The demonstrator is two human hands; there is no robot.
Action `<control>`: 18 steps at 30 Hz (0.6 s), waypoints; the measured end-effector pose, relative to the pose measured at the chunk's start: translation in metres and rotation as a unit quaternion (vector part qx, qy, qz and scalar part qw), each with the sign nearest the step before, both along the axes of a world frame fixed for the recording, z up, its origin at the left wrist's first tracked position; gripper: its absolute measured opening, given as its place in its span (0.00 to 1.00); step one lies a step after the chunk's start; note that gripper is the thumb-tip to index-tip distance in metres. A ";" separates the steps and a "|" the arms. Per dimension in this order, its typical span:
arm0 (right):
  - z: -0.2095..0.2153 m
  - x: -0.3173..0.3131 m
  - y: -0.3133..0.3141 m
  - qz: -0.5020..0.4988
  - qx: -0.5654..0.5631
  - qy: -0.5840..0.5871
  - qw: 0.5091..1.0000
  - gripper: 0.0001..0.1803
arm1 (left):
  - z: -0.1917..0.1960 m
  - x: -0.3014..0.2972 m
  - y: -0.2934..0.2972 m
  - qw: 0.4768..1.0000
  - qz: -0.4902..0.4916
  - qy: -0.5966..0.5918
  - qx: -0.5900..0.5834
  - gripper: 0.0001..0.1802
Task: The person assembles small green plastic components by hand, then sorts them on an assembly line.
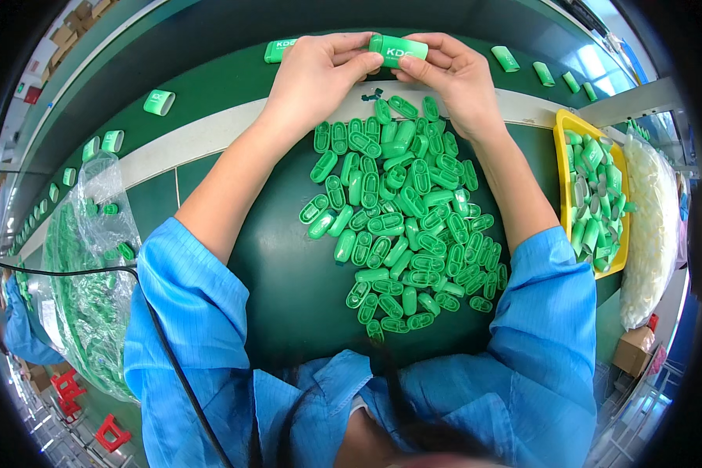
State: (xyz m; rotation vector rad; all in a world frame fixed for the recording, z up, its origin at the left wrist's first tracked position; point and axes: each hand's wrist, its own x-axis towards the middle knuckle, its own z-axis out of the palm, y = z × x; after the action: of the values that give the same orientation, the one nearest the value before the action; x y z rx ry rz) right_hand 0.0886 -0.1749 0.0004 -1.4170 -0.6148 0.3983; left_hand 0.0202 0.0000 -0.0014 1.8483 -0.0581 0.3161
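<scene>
Your left hand (313,74) and right hand (459,78) pinch a green tube (398,51) beyond the cap pile (421,178); it seems capped, lots of caps are left.

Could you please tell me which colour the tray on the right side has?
The tray is yellow, seen in the head view.

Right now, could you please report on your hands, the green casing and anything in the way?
Left hand and right hand both on green casing, one at each end. Loose oval green pieces piled close by. Nothing seen blocking.
</scene>
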 end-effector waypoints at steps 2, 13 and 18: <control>0.002 -0.003 0.000 -0.040 -0.026 -0.035 0.998 0.16 | 0.005 -0.004 -0.002 0.998 0.008 -0.002 0.064 0.20; 0.010 -0.015 0.004 -0.055 -0.066 -0.130 0.988 0.16 | 0.011 -0.021 -0.026 0.939 0.100 -0.088 0.316 0.15; 0.010 -0.007 0.006 -0.058 -0.050 -0.108 0.991 0.17 | 0.012 -0.002 -0.010 0.975 0.050 -0.046 0.211 0.16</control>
State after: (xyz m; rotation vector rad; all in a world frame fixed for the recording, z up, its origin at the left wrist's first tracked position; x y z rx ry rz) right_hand 0.0811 -0.1685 0.0106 -1.5965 -0.6903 0.1864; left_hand 0.0177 -0.0097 0.0103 2.2627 -0.1020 0.4901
